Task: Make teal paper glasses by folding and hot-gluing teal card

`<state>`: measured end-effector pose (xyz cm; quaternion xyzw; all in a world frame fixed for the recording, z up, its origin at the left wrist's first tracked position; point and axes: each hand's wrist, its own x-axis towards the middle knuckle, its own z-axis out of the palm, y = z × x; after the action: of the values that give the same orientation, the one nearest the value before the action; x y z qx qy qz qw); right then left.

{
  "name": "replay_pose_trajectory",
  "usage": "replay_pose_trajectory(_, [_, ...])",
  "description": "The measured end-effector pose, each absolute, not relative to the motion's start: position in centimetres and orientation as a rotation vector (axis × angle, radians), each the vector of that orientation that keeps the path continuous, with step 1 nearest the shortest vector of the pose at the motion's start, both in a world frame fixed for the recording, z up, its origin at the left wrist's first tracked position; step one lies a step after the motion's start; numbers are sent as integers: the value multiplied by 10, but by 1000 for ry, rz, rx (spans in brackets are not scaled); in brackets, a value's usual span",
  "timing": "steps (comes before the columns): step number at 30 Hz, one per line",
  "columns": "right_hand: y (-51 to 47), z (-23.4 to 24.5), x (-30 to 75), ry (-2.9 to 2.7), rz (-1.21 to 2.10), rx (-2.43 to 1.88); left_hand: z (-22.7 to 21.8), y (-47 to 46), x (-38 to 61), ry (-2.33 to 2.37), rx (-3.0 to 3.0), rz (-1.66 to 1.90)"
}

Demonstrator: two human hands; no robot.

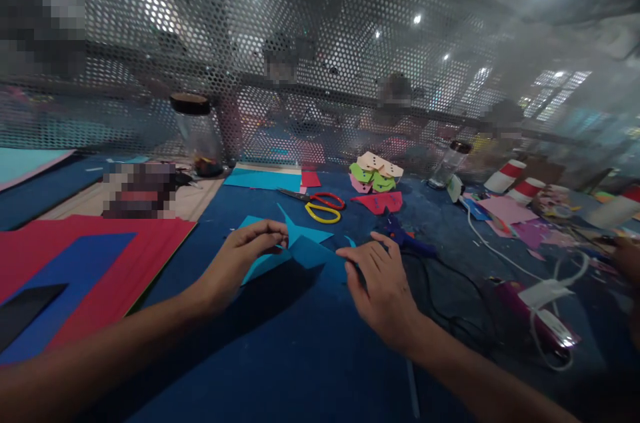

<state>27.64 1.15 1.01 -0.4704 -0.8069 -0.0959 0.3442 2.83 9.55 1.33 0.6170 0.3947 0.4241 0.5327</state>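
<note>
My left hand [250,253] is closed, thumb and fingers pinching a piece of folded light-blue paper [307,251] just above the dark blue tabletop. The paper has several pointed flaps, with a thin one standing up. At its right end is my right hand [377,279], fingers apart and fingertips low over the table. Whether a fingertip touches the paper's tip, I cannot tell. A small curled blue paper scrap [350,241] lies beside these fingers. Behind the paper rest scissors [325,206] with one red and one yellow handle loop. A blue glue gun [410,239] lies beyond my right hand.
Red and blue paper sheets [165,243] lie at left, near a lidded jar [197,136]. A folded paper model [375,173] stands by the perforated metal screen [320,76]. Cables, a magenta device [537,316] and striped cups [505,176] occupy the right; another person's hand [627,256] shows there.
</note>
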Motion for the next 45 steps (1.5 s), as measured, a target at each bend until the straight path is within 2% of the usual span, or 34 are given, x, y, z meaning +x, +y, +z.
replay_pose_trajectory(6, [14,8,279,-2087,-244,-1227,14,99,29,828,1198,934])
replay_pose_trajectory(20, [17,3,280,-2066,-265,-1181,9,97,27,600,1087,630])
replay_pose_trajectory(45, [12,2,277,-2249,-184,-1139,8,103,26,882,1230,688])
